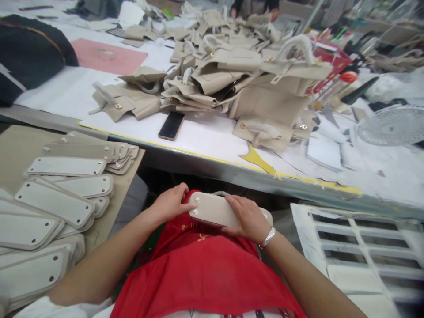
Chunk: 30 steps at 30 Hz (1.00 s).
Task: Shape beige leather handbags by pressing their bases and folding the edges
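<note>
Apparently, the beige piece (211,209) is being steadied, gripped over the red cloth (212,269) on the lap by the right hand (250,217), its tabbed end met by the thumb of the loosely parted left hand (172,202), a firm hold seemingly called for next

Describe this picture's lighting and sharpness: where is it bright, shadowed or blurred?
Head view: bright light on the white tabletop, deep shadow beneath its edge; head view: the fan and far bags look blurred, the beige piece in the right hand somewhat clearer.
</note>
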### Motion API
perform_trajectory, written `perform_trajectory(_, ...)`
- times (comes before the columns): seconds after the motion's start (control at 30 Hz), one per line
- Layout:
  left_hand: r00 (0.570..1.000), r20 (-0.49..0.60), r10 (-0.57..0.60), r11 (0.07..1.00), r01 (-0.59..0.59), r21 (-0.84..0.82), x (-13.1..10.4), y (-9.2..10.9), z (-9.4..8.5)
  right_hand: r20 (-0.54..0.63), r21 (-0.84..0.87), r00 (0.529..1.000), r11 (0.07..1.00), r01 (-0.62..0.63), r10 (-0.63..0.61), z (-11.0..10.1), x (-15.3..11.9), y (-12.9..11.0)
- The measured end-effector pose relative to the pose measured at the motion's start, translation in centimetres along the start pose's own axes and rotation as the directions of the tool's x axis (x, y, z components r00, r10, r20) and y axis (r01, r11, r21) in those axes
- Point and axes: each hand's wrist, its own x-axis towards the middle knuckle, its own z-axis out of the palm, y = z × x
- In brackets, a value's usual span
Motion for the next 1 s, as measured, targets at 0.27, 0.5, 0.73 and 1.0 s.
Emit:
perform_trajectory(0.27, 0.810, 0.157, 0.565, 0.775, -0.586, 0.238, 1.8, 4.6, 2.2, -0.023, 0.000, 1.000, 1.000, 0.010, -0.010, 0.5, -0.1, 0.3)
perform_trajectory(0.5, 0.847, 0.159, 0.507, 0.787, -0.531, 0.313, 2.3, 4.1, 4.2, -0.020, -0.014, 1.000, 1.000, -0.005, 0.005, 0.6, -0.4, 0.4)
perform_trajectory(0.73, 0.814, 0.116, 0.569, 0.757, -0.574, 0.312, 2.3, 3.7, 4.7, -0.053, 0.008, 0.998, 1.000, 0.026, -0.025, 0.4, -0.8, 0.8)
perform_trajectory(1.0, 0.820, 0.133, 0.557, 0.774, -0.570, 0.276, 2.5, 4.0, 4.2, -0.065, 0.055, 0.998, 0.998, 0.017, -0.014, 0.1, -0.7, 1.1)
